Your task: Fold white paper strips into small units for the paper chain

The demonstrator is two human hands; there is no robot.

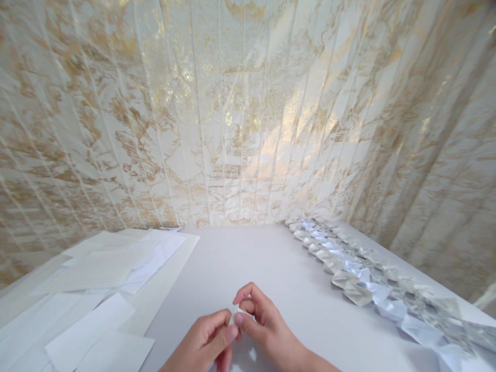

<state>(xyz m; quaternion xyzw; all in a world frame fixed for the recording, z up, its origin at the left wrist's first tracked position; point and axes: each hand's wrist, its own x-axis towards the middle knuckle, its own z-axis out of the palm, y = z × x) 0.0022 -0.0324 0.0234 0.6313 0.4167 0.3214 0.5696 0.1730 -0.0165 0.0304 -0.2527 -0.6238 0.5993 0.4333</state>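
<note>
Both my hands meet low in the middle of the head view, just above the white table (232, 258). Between them is a small piece of folded white paper (236, 313), mostly covered by my fingers. My left hand (211, 336) pinches its left side between thumb and fingers. From the right, my right hand (261, 323) grips it with the thumb pressed on it and the index finger curled above. How the paper is folded cannot be made out.
Loose white paper sheets (96, 263) overlap in a pile on the left. Along the right run rows of folded paper pieces (352, 289), white, bluish and grey printed. A white and gold patterned curtain (240, 113) hangs behind the table.
</note>
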